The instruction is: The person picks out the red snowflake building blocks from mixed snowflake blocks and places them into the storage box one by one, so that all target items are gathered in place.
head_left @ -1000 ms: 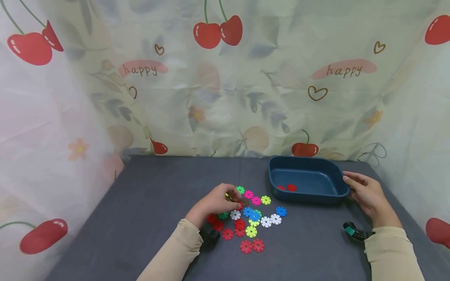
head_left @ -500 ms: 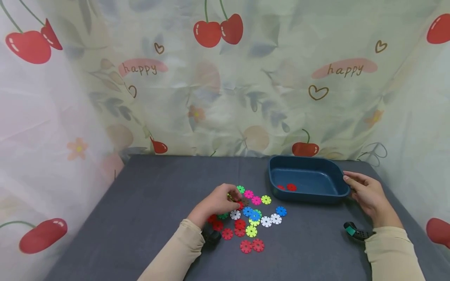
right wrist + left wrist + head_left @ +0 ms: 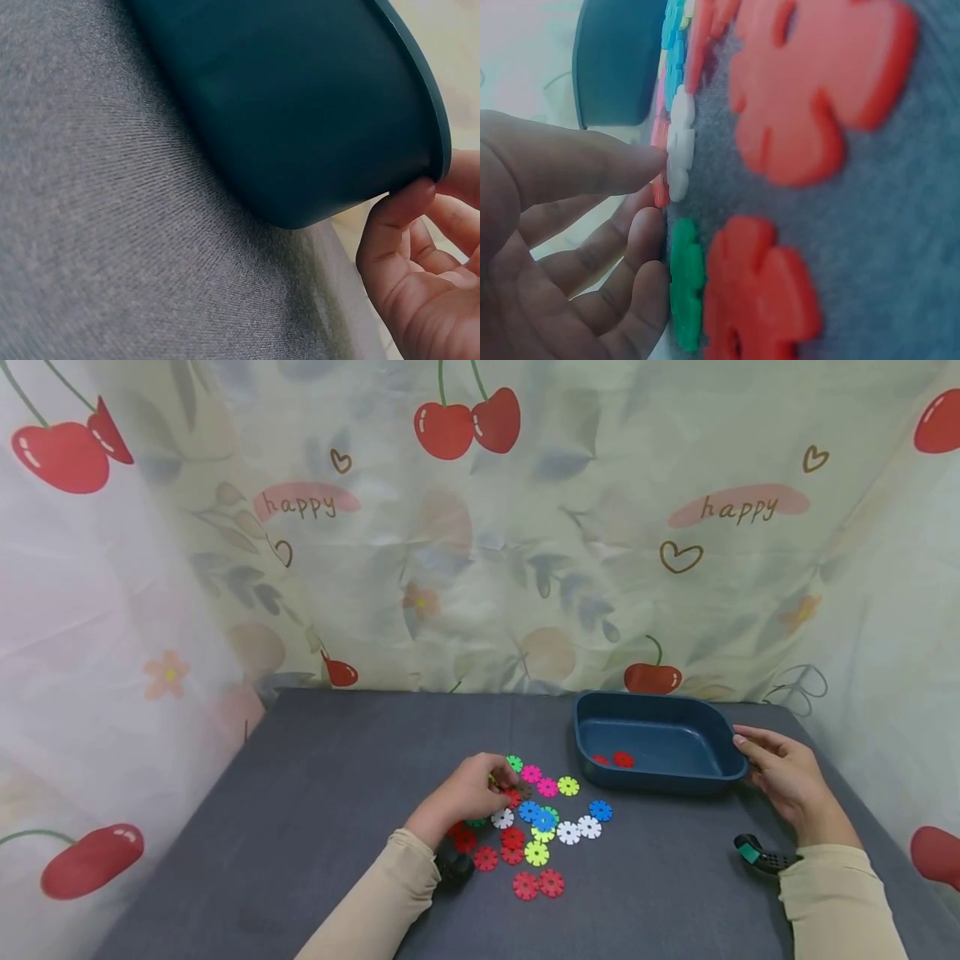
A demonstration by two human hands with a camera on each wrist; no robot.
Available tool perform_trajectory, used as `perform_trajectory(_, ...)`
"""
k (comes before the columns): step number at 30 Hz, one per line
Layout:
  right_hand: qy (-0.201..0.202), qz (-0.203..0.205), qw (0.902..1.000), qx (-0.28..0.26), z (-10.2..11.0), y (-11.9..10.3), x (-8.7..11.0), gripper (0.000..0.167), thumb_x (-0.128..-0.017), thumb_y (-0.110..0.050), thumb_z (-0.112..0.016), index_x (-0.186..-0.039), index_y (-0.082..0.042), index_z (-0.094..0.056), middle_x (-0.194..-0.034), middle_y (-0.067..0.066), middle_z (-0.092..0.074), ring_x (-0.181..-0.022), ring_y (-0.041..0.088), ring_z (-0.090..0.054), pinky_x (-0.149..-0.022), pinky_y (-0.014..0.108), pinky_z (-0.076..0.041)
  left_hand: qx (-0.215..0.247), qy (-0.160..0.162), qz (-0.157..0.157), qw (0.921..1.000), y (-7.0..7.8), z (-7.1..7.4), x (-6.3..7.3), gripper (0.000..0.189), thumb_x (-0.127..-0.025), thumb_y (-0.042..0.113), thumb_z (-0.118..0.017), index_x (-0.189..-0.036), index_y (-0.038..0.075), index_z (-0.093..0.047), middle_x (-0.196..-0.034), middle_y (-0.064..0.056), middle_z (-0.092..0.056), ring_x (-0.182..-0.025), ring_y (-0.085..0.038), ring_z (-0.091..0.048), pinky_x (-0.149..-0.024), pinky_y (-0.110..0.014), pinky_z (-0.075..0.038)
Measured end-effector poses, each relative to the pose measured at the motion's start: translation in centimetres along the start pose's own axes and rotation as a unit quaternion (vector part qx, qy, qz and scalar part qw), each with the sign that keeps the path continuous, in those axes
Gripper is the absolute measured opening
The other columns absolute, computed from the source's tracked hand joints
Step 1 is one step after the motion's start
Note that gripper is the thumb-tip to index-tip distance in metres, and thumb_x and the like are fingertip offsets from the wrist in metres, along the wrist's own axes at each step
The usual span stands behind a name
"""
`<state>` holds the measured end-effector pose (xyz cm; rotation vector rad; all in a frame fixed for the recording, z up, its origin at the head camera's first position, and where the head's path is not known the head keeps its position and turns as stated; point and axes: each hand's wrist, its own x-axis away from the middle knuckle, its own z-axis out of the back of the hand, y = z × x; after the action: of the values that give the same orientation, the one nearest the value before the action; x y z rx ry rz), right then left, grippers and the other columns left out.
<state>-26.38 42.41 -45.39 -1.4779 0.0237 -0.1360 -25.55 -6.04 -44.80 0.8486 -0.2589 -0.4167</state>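
Note:
My left hand [image 3: 467, 792] is low over a spread of small notched plastic discs, its thumb and forefinger pinching the edge of a red disc [image 3: 513, 798]. In the left wrist view the fingertips meet at that red piece, beside a white disc [image 3: 679, 146] and a green disc [image 3: 686, 285]. A brown disc [image 3: 525, 790] lies partly behind the fingers. At the right, my right hand [image 3: 787, 777] grips the end rim of a dark blue plastic tray [image 3: 660, 782], thumb on the near side. Two red discs [image 3: 623, 760] lie inside the tray at its left end.
Pink, yellow, blue [image 3: 600, 811], white [image 3: 589, 827] and more red discs [image 3: 551, 883] lie scattered on the dark grey cloth, some overlapping. A printed curtain [image 3: 480, 568] hangs behind the table and at both sides. A black band [image 3: 761, 855] is on the right wrist.

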Motion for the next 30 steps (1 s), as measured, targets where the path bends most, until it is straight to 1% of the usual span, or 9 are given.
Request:
perform_trajectory(4,-0.001,-0.003,1.0,0.005,-0.06,-0.16,0.01,0.034,-0.102,-0.034,-0.073,-0.134,-0.022,-0.068,-0.104,-0.02,-0.071,-0.089,0.001,-0.068,-0.07,0.024,-0.059,-0.001,-0.001,0.0,1.0,-0.08,-0.04,0.03,0.02,-0.092,-0.003,-0.071,-0.11,0.006,-0.074,-0.105,-0.007,-0.069,-0.083,-0.018,-0.061,-0.071,-0.031,-0.054)
perform_trajectory(9,-0.005,-0.01,0.9999,0.002,0.03,-0.29,0.04,0.038,-0.102,-0.035,-0.072,-0.138,-0.022,-0.067,-0.106,-0.022,-0.07,-0.091,0.0,-0.067,-0.071,0.024,-0.059,0.005,0.0,0.003,1.0,-0.01,0.08,0.06,0.022,-0.091,-0.006,-0.069,-0.109,0.006,-0.074,-0.102,-0.009,-0.066,-0.075,-0.018,-0.057,-0.065,-0.03,-0.051)
perform_trajectory(14,-0.005,-0.016,0.9998,0.004,0.2,-0.1,-0.05,0.042,-0.102,-0.035,-0.073,-0.141,-0.021,-0.066,-0.108,-0.022,-0.069,-0.092,0.0,-0.066,-0.072,0.024,-0.058,0.0,0.007,0.009,0.9999,-0.02,0.24,0.08,0.016,-0.094,-0.001,-0.072,-0.107,0.008,-0.074,-0.096,-0.008,-0.064,-0.071,-0.017,-0.057,-0.063,-0.03,-0.049)
perform_trajectory(18,-0.004,-0.019,0.9998,0.005,0.25,0.07,-0.07,0.043,-0.102,-0.035,-0.073,-0.142,-0.021,-0.066,-0.108,-0.021,-0.068,-0.092,0.001,-0.065,-0.072,0.024,-0.058,-0.002,0.012,0.008,0.9999,-0.18,0.31,0.08,0.012,-0.094,0.003,-0.075,-0.105,0.008,-0.073,-0.093,-0.008,-0.065,-0.073,-0.018,-0.059,-0.064,-0.031,-0.051)
perform_trajectory(25,-0.009,-0.016,0.9998,-0.006,0.21,0.02,-0.05,0.038,-0.102,-0.034,-0.073,-0.138,-0.022,-0.067,-0.107,-0.02,-0.07,-0.09,0.001,-0.067,-0.071,0.024,-0.059,-0.005,0.013,0.002,0.9999,-0.36,0.44,0.1,0.011,-0.094,0.004,-0.077,-0.103,0.008,-0.075,-0.101,-0.007,-0.069,-0.085,-0.017,-0.063,-0.072,-0.033,-0.056)
perform_trajectory(30,-0.009,-0.017,0.9998,-0.005,0.22,0.01,-0.04,0.04,-0.102,-0.034,-0.072,-0.14,-0.021,-0.066,-0.108,-0.02,-0.07,-0.092,0.001,-0.067,-0.072,0.023,-0.059,0.0,0.015,0.004,0.9999,-0.17,0.57,0.2,0.011,-0.094,0.003,-0.077,-0.104,0.007,-0.075,-0.098,-0.007,-0.069,-0.083,-0.018,-0.063,-0.07,-0.033,-0.056)
